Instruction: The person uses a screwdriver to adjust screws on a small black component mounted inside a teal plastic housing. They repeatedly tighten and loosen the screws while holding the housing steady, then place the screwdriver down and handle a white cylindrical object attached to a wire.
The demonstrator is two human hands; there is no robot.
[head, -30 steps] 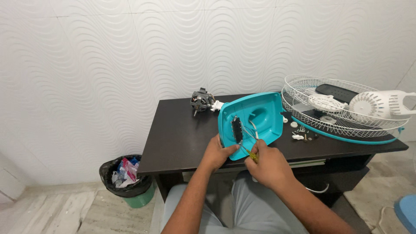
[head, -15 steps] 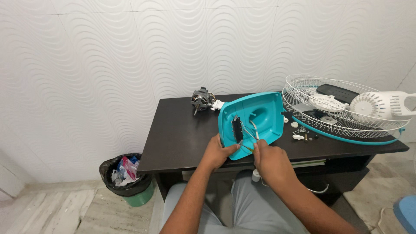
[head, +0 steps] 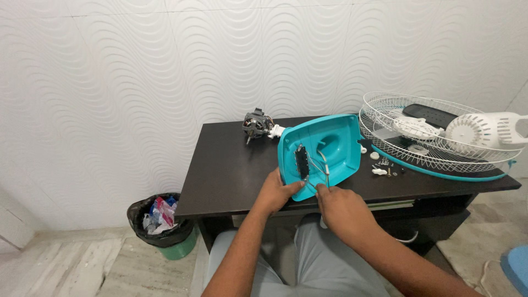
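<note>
Grey-trousered lap at bottom edge. Left hand grips lower rim of teal plastic fan-base shell, tilted up at near edge of dark wooden desk. Right hand pinches thin wires running from black switch block inside shell; tool in fist hard to make out. Small white parts and screws beside shell. Farther: bare fan motor, white wire fan guard, white motor housing. Black waste bin on tiled floor, left. Wavy white wall behind.
</note>
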